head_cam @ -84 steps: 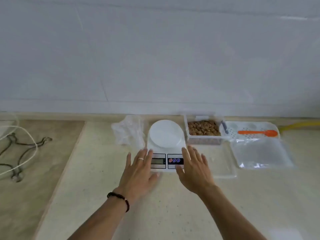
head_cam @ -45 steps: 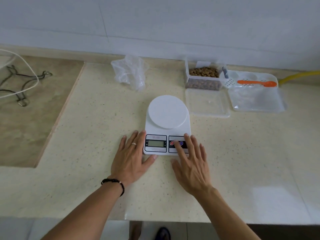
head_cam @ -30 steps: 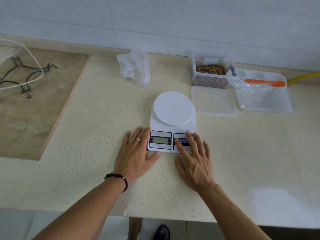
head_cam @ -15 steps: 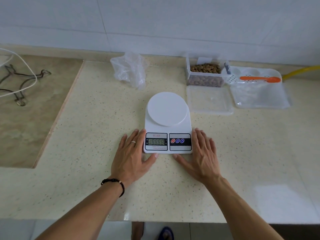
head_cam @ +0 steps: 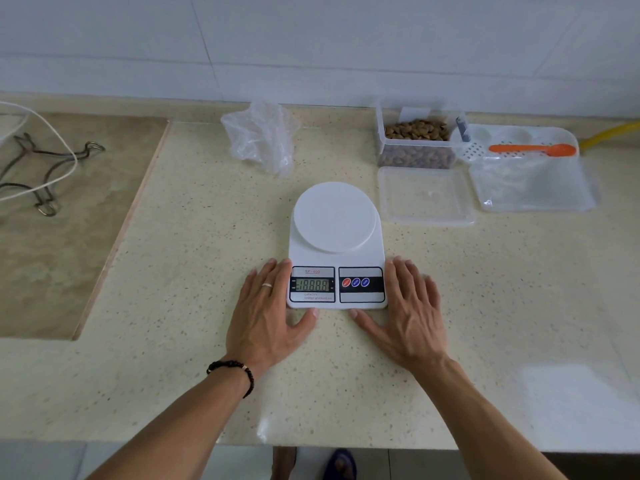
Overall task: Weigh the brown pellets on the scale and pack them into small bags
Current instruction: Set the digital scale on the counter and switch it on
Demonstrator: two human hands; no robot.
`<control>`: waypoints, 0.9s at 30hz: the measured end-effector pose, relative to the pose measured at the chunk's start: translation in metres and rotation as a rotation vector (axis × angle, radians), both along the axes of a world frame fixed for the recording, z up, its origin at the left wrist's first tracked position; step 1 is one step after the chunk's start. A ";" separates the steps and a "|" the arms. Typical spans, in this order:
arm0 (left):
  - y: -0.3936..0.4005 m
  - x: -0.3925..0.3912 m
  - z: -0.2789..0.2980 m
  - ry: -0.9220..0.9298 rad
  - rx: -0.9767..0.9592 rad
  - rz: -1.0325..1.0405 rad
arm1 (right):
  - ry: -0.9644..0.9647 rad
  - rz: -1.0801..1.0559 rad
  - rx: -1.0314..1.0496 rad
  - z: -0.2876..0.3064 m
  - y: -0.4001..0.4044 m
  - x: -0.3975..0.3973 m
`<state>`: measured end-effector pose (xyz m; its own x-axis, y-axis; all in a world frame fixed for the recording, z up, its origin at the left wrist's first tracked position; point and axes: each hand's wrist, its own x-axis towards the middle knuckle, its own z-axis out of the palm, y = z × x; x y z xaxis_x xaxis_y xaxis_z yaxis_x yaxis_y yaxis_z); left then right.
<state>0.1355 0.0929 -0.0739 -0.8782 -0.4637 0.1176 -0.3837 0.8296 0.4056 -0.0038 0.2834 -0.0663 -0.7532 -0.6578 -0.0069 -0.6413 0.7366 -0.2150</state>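
Observation:
A white digital scale (head_cam: 335,216) stands on the counter in front of me, its round platform bare and its display lit with digits. My left hand (head_cam: 268,317) lies flat against the scale's left front corner, and my right hand (head_cam: 408,311) lies flat against its right front corner. Brown pellets fill a clear tub (head_cam: 415,142) at the back right. The tub's clear lid (head_cam: 426,197) lies in front of it. A crumpled bunch of clear plastic bags (head_cam: 259,136) sits behind the scale to the left. An orange spoon (head_cam: 533,149) rests on a white tray (head_cam: 530,188).
A lower brown surface with a metal wire hanger (head_cam: 38,168) and a white cable (head_cam: 52,133) lies to the left. A yellow hose (head_cam: 609,135) runs along the wall at far right. The counter's front edge is just below my forearms.
The scale was pulled from the wall toward the counter's front. My right hand pressed the buttons, then moved off to the scale's right side. The display came on with digits.

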 end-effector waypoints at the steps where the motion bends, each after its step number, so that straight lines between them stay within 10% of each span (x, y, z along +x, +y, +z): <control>1: 0.000 0.000 0.000 0.000 0.000 0.001 | -0.001 0.001 0.000 0.000 0.000 0.000; 27: 0.001 -0.001 0.001 -0.022 -0.005 0.013 | 0.100 0.146 -0.087 0.002 0.010 0.013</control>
